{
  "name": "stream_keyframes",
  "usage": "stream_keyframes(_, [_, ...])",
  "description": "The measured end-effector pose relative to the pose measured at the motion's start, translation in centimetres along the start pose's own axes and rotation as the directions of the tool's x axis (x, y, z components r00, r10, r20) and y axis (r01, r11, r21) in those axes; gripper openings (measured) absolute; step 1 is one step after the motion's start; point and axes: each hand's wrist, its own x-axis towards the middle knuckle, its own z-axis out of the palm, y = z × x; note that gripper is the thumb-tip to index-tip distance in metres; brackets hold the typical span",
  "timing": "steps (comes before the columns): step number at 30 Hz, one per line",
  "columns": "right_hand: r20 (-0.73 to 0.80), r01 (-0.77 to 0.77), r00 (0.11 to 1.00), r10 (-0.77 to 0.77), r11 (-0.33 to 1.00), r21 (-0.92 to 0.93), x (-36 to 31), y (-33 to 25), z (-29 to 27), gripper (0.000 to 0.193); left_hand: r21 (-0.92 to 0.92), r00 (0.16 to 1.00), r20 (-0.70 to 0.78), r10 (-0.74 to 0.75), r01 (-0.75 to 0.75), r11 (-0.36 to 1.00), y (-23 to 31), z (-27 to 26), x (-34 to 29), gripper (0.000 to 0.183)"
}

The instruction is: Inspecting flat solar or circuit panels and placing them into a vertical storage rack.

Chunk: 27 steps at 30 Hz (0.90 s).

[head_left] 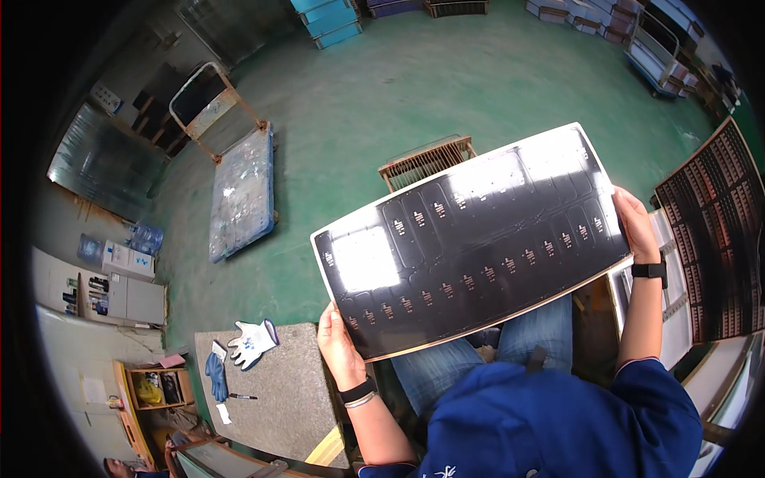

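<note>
Both left hand (340,347) and right hand (637,227) grasp a glossy black panel (474,245) by opposite short edges, over the lap (442,370), near the grey table (279,394)'s right edge; loosening either grip could let it slip.

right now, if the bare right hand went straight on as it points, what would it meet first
Probably the glossy black rectangular panel with pale edges: the right hand grips its right end. Beyond it, depth is unclear.
</note>
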Motion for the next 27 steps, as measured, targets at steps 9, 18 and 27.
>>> stream_keyframes(9, [0.007, 0.081, 0.997, -0.081, 0.996, -0.048, -1.7, -0.3, 1.7, 0.036, 0.066, 0.998, -0.020, 0.066, -0.065, 0.996, 0.3, -1.0, -0.5, 0.023])
stream_keyframes(18, [-0.067, 0.104, 0.992, -0.102, 0.994, 0.018, -2.1, -0.1, 2.0, 0.031, -0.005, 0.997, 0.002, 0.073, -0.073, 0.997, 0.2, -1.2, -0.6, 0.020])
stream_keyframes(27, [-0.126, 0.174, 0.984, -0.125, 0.813, 0.555, -0.5, 2.9, 0.5, 0.025, -0.517, 0.956, 0.227, -0.186, 0.280, 0.809, 1.9, 2.4, -1.0, 0.013])
